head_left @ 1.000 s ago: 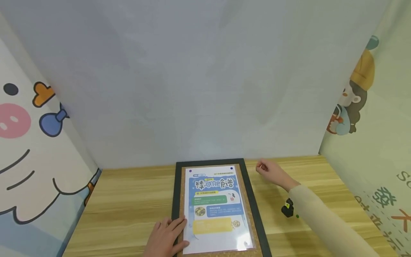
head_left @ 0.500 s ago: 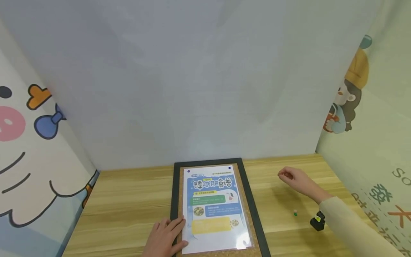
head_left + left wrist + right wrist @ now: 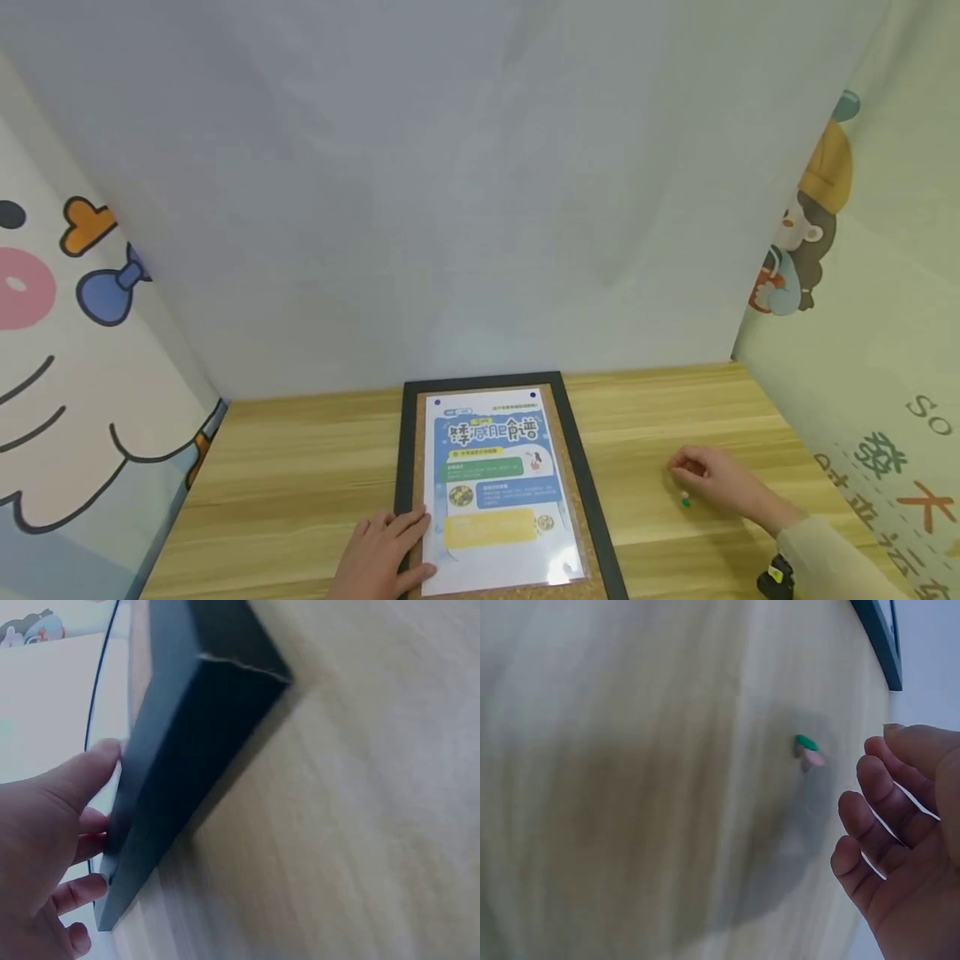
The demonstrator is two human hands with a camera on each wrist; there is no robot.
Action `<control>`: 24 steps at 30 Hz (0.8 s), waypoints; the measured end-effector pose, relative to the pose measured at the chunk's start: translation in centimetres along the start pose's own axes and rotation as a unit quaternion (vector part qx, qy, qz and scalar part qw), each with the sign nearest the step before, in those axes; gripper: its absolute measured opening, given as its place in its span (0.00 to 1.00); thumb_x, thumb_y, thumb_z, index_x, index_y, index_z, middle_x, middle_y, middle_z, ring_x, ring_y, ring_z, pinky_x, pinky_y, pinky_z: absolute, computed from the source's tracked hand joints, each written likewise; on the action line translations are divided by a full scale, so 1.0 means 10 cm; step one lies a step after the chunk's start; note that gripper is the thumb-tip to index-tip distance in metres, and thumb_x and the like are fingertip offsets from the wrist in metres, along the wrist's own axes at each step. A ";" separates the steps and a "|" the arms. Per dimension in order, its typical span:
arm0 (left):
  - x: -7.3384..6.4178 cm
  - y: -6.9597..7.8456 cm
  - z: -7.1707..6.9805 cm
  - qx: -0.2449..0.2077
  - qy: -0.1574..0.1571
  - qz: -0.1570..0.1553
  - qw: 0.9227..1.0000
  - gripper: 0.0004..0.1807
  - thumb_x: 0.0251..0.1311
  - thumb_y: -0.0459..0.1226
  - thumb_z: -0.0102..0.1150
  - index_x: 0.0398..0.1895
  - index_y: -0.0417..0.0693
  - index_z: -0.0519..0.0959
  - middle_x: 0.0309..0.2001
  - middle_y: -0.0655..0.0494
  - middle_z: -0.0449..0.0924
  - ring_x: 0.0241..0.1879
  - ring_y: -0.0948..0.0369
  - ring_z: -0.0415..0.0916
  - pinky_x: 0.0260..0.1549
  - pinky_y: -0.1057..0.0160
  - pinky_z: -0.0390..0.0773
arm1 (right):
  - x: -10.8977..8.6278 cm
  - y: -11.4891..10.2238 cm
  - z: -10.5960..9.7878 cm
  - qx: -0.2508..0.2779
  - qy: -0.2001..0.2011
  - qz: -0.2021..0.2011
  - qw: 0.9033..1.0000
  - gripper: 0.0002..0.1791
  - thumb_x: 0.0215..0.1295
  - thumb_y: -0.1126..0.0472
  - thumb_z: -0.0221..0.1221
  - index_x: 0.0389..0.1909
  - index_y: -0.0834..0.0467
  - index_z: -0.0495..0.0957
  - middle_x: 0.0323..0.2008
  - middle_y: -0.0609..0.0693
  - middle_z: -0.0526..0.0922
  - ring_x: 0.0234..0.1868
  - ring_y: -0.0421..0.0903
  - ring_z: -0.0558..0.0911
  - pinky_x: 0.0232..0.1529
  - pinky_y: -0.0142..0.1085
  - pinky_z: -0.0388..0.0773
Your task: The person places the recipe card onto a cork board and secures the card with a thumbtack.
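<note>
My left hand point(image 3: 378, 557) rests on the left side of a black-framed cork board point(image 3: 592, 500), its fingers reaching over the frame to the edge of a poster. In the left wrist view, the fingers point(image 3: 97, 769) lie along that black frame point(image 3: 172, 750). Printed in blue, green and yellow, the poster point(image 3: 487, 475) has a dark pushpin point(image 3: 532, 395) and a purple pushpin point(image 3: 437, 402) at its top corners. My right hand point(image 3: 723, 483) hovers with relaxed, slightly bent fingers beside a green pushpin point(image 3: 805, 742) and a pink one point(image 3: 814, 758) on the table; nothing is in its grasp.
The wood-grain table point(image 3: 285, 467) extends on both sides of the board. Behind it rises a plain pale backdrop point(image 3: 480, 208). Cartoon-printed side walls stand left and right. A small black device point(image 3: 776, 577) sits at my right wrist.
My right hand has moved right from near the board's upper right corner, then down toward the two loose pushpins. My left hand stays on the frame.
</note>
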State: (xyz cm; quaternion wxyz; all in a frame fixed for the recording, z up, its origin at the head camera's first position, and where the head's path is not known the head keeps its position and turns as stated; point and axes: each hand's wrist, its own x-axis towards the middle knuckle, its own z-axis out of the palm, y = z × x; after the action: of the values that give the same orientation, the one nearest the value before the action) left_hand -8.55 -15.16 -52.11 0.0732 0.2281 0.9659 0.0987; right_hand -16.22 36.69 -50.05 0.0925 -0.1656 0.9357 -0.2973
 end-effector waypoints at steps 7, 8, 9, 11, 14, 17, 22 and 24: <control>0.02 -0.02 0.00 -0.010 0.051 0.023 0.998 0.22 0.61 0.50 0.55 0.58 0.57 0.77 0.55 0.61 0.77 0.34 0.63 0.60 0.31 0.64 0.58 | -0.14 0.04 0.10 0.011 0.016 -0.028 0.999 0.07 0.66 0.57 0.57 0.38 0.56 0.79 0.32 0.42 0.80 0.31 0.31 0.73 0.31 0.31 0.72; 0.02 -0.02 0.00 -0.008 0.056 0.025 0.998 0.21 0.61 0.48 0.56 0.57 0.57 0.77 0.54 0.61 0.77 0.34 0.63 0.59 0.30 0.64 0.58 | -0.16 0.05 0.10 0.010 0.018 -0.029 0.999 0.07 0.66 0.57 0.57 0.38 0.57 0.79 0.33 0.42 0.80 0.31 0.31 0.73 0.31 0.31 0.72; 0.02 -0.03 0.00 -0.009 0.060 0.026 0.998 0.21 0.61 0.48 0.56 0.57 0.57 0.77 0.54 0.61 0.78 0.33 0.64 0.59 0.30 0.65 0.57 | -0.17 0.05 0.11 0.012 0.019 -0.025 0.999 0.07 0.66 0.57 0.57 0.38 0.57 0.78 0.33 0.42 0.79 0.32 0.31 0.73 0.31 0.31 0.72; 0.02 -0.02 0.00 -0.015 0.057 0.024 0.998 0.21 0.61 0.47 0.57 0.57 0.57 0.77 0.54 0.61 0.78 0.32 0.64 0.58 0.30 0.65 0.57 | -0.20 0.06 0.13 0.016 0.018 -0.018 1.000 0.08 0.66 0.57 0.56 0.39 0.57 0.78 0.33 0.43 0.79 0.32 0.31 0.73 0.32 0.31 0.72; 0.00 -0.01 -0.01 -0.018 0.048 0.018 0.999 0.21 0.61 0.48 0.56 0.57 0.57 0.77 0.55 0.61 0.77 0.33 0.64 0.58 0.30 0.64 0.57 | -0.23 0.08 0.14 0.024 0.018 -0.011 0.999 0.09 0.66 0.57 0.56 0.40 0.58 0.78 0.34 0.44 0.80 0.33 0.31 0.74 0.33 0.30 0.73; -0.02 0.01 -0.02 -0.016 0.049 0.016 0.999 0.21 0.61 0.48 0.56 0.56 0.56 0.78 0.55 0.61 0.77 0.33 0.64 0.58 0.30 0.64 0.57 | -0.25 0.09 0.14 0.031 0.018 -0.006 0.999 0.09 0.67 0.57 0.56 0.41 0.58 0.78 0.34 0.45 0.80 0.33 0.32 0.75 0.34 0.30 0.74; -0.02 0.00 -0.02 -0.010 0.059 0.025 0.998 0.20 0.62 0.47 0.56 0.57 0.56 0.77 0.55 0.60 0.77 0.32 0.64 0.58 0.29 0.65 0.57 | -0.27 0.09 0.12 0.028 0.030 0.005 0.999 0.09 0.67 0.56 0.55 0.40 0.56 0.78 0.32 0.42 0.80 0.32 0.32 0.75 0.33 0.30 0.73; -0.01 -0.01 -0.02 -0.009 0.060 0.028 0.998 0.21 0.62 0.47 0.55 0.58 0.57 0.77 0.56 0.60 0.77 0.32 0.64 0.57 0.29 0.65 0.56 | -0.27 0.10 0.13 0.025 0.038 0.004 0.999 0.08 0.66 0.56 0.56 0.38 0.55 0.79 0.31 0.41 0.80 0.32 0.32 0.75 0.33 0.30 0.73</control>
State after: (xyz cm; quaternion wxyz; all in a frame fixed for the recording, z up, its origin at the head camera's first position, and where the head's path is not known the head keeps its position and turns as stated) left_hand -8.54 -15.32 -51.91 0.0147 0.2478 0.9608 0.1233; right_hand -13.64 37.79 -51.48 0.0618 -0.1481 0.9315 -0.3264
